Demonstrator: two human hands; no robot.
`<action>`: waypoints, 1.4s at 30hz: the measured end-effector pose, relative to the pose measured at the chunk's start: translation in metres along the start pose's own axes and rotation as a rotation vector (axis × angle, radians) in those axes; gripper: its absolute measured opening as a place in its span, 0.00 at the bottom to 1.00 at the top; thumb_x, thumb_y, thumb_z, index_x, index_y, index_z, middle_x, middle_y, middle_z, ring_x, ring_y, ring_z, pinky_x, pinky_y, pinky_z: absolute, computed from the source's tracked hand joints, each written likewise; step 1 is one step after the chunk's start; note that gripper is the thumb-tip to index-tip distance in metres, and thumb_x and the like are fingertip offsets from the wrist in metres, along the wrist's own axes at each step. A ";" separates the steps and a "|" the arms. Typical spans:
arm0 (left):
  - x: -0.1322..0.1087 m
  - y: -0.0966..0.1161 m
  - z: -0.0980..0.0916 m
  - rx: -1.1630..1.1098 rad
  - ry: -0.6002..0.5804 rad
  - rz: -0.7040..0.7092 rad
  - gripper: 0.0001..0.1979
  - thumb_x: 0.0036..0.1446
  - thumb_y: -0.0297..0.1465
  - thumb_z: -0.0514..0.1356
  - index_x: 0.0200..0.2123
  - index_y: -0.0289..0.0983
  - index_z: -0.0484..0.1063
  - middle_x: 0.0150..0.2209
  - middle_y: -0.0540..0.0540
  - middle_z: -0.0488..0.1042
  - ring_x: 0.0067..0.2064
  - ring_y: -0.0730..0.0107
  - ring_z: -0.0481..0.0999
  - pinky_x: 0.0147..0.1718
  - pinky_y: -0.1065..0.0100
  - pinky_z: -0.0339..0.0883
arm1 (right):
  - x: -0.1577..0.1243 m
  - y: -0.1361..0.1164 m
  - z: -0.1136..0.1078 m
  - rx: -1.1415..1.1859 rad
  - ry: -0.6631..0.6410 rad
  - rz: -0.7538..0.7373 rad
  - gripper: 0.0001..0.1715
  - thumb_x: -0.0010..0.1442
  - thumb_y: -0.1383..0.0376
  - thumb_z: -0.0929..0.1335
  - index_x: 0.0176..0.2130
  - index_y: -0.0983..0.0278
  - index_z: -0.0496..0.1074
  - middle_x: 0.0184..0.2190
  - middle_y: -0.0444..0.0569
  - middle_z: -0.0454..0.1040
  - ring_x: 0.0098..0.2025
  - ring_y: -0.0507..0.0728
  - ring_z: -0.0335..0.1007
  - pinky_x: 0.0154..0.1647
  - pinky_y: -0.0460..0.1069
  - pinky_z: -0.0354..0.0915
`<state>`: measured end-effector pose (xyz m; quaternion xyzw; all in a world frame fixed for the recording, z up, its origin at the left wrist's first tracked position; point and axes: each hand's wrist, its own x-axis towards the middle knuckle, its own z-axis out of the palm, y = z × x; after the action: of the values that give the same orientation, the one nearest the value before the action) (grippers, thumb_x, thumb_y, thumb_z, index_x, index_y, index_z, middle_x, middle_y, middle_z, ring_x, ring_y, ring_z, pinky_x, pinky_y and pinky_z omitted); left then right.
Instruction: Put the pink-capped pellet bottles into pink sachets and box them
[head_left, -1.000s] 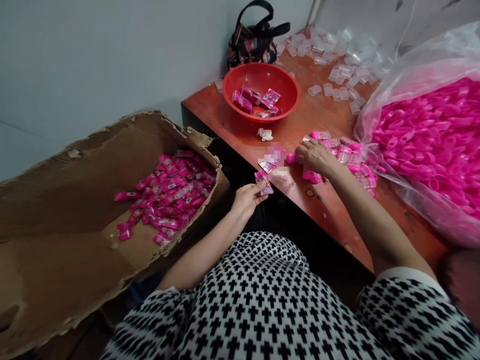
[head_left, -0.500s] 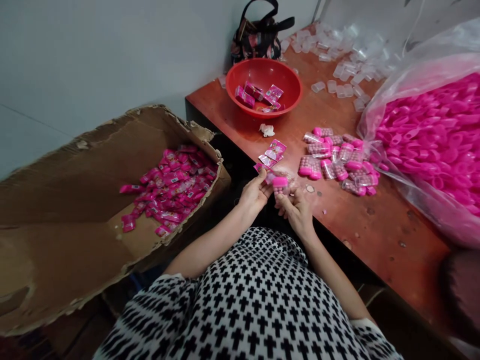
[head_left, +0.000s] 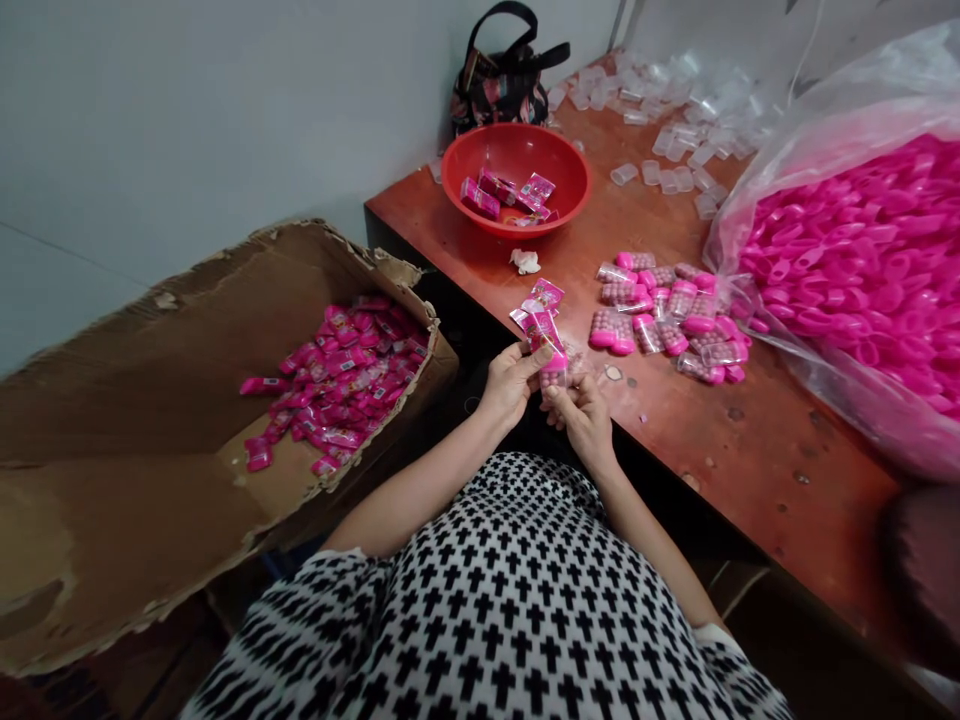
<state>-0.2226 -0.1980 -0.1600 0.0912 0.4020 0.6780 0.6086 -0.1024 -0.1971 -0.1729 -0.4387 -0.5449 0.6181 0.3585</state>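
Just in front of the table's near edge, my left hand (head_left: pixel 508 388) is closed on a printed pink wrapper sleeve (head_left: pixel 541 332). My right hand (head_left: pixel 589 418) grips a small clear bottle (head_left: pixel 553 379) of pale pink balls, its pink cap pointing up toward the wrapper. Cap and wrapper overlap; whether the cap is inside the wrapper I cannot tell. Behind my fingers, flat printed wrappers (head_left: pixel 546 294) lie on the table. To the right is a pile of filled bottles (head_left: pixel 679 312) with pink caps.
A torn cardboard box (head_left: pixel 97 400) on the left holds many wrapped pink packs (head_left: pixel 349 365). On the reddish table (head_left: pixel 757 440) stand a red bowl (head_left: pixel 570 170) with wrappers, a handbag (head_left: pixel 499 95), clear empty containers (head_left: pixel 679 145) and a plastic bag of pink caps (head_left: pixel 862 250).
The wrapper in my left hand has swung upright and now overlaps the bottle's cap. Both hands have stayed close together; the view has shifted slightly.
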 end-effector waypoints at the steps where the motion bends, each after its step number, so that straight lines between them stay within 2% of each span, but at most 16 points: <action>1: 0.001 -0.001 -0.001 0.009 -0.003 -0.011 0.20 0.34 0.33 0.73 0.30 0.33 0.69 0.24 0.51 0.73 0.23 0.77 0.70 0.24 0.74 0.64 | 0.000 0.002 0.000 -0.019 0.012 -0.022 0.15 0.54 0.55 0.69 0.35 0.61 0.64 0.21 0.39 0.73 0.18 0.47 0.64 0.17 0.42 0.59; 6: 0.003 -0.003 -0.005 0.082 -0.056 -0.064 0.17 0.36 0.36 0.71 0.26 0.30 0.72 0.22 0.48 0.71 0.22 0.77 0.69 0.24 0.72 0.64 | 0.001 0.008 -0.001 -0.100 0.067 -0.077 0.15 0.54 0.56 0.69 0.37 0.62 0.65 0.23 0.40 0.74 0.20 0.47 0.66 0.19 0.43 0.61; 10: 0.005 0.001 -0.007 0.210 -0.090 -0.049 0.16 0.38 0.37 0.70 0.20 0.30 0.71 0.19 0.49 0.69 0.19 0.77 0.66 0.20 0.72 0.60 | 0.006 0.006 -0.002 0.118 -0.037 0.040 0.15 0.54 0.55 0.69 0.34 0.62 0.64 0.21 0.40 0.74 0.16 0.47 0.64 0.14 0.41 0.57; 13: 0.004 0.002 -0.007 0.282 -0.091 -0.029 0.16 0.38 0.37 0.70 0.19 0.30 0.71 0.19 0.49 0.69 0.20 0.77 0.66 0.22 0.71 0.61 | 0.008 0.005 -0.001 0.203 -0.031 0.077 0.17 0.52 0.55 0.70 0.33 0.62 0.63 0.20 0.40 0.74 0.15 0.47 0.64 0.13 0.41 0.55; 17: 0.002 -0.003 -0.005 0.277 -0.053 -0.007 0.15 0.40 0.37 0.69 0.21 0.29 0.74 0.21 0.47 0.72 0.22 0.75 0.69 0.24 0.71 0.63 | 0.008 0.004 -0.002 0.096 0.057 0.010 0.16 0.51 0.57 0.71 0.34 0.63 0.65 0.19 0.38 0.73 0.16 0.45 0.64 0.15 0.40 0.57; 22: 0.002 -0.005 -0.004 0.190 -0.048 -0.025 0.15 0.38 0.36 0.70 0.21 0.30 0.73 0.20 0.48 0.71 0.22 0.76 0.68 0.24 0.71 0.63 | 0.010 0.006 -0.002 0.227 -0.023 0.115 0.16 0.52 0.55 0.70 0.32 0.62 0.63 0.18 0.39 0.72 0.13 0.46 0.60 0.12 0.41 0.52; 25: 0.001 -0.006 -0.003 0.245 -0.081 -0.062 0.15 0.38 0.36 0.70 0.22 0.30 0.73 0.20 0.47 0.72 0.20 0.76 0.68 0.21 0.71 0.61 | 0.009 0.008 -0.002 0.117 0.067 0.002 0.15 0.53 0.56 0.70 0.33 0.62 0.64 0.19 0.38 0.71 0.16 0.46 0.61 0.15 0.41 0.55; 28: -0.001 -0.008 -0.003 0.302 -0.062 -0.029 0.15 0.37 0.36 0.70 0.21 0.30 0.73 0.21 0.47 0.72 0.21 0.76 0.68 0.23 0.70 0.63 | 0.009 0.010 -0.002 0.010 0.136 -0.095 0.15 0.53 0.57 0.71 0.35 0.62 0.65 0.21 0.38 0.72 0.18 0.46 0.63 0.17 0.41 0.59; 31: -0.004 -0.008 -0.004 0.305 -0.074 -0.024 0.16 0.39 0.38 0.69 0.20 0.30 0.72 0.17 0.48 0.69 0.18 0.76 0.66 0.20 0.70 0.61 | 0.010 0.011 -0.003 0.134 0.047 -0.041 0.15 0.53 0.56 0.70 0.34 0.62 0.64 0.20 0.38 0.72 0.16 0.46 0.63 0.15 0.41 0.57; 33: -0.005 -0.005 -0.006 0.270 -0.070 -0.051 0.16 0.39 0.39 0.69 0.21 0.30 0.73 0.18 0.48 0.70 0.19 0.76 0.67 0.20 0.70 0.61 | 0.010 0.012 -0.005 0.242 -0.030 0.008 0.17 0.52 0.54 0.70 0.36 0.61 0.63 0.20 0.38 0.73 0.16 0.47 0.65 0.15 0.42 0.60; 36: -0.006 -0.003 -0.009 0.182 -0.011 -0.073 0.16 0.37 0.37 0.70 0.24 0.29 0.75 0.23 0.46 0.73 0.23 0.75 0.70 0.24 0.71 0.65 | 0.009 0.011 -0.007 0.322 -0.116 0.025 0.21 0.52 0.54 0.71 0.41 0.61 0.64 0.26 0.41 0.76 0.23 0.50 0.72 0.23 0.46 0.69; 38: -0.008 -0.004 -0.011 0.158 -0.021 -0.086 0.15 0.38 0.36 0.70 0.23 0.29 0.74 0.21 0.47 0.71 0.23 0.77 0.69 0.24 0.72 0.64 | 0.009 0.011 -0.006 0.347 -0.121 0.023 0.21 0.51 0.55 0.72 0.40 0.60 0.63 0.25 0.40 0.76 0.24 0.51 0.73 0.26 0.47 0.71; 42: -0.017 -0.006 -0.012 0.133 -0.091 -0.103 0.14 0.41 0.34 0.69 0.19 0.29 0.71 0.17 0.50 0.67 0.20 0.79 0.66 0.22 0.73 0.62 | 0.019 0.008 0.003 0.385 -0.095 0.066 0.21 0.48 0.56 0.74 0.34 0.60 0.62 0.20 0.37 0.73 0.19 0.50 0.71 0.20 0.45 0.69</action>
<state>-0.2216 -0.2187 -0.1657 0.1412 0.4222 0.6129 0.6528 -0.1118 -0.1819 -0.1836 -0.3500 -0.4185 0.7421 0.3894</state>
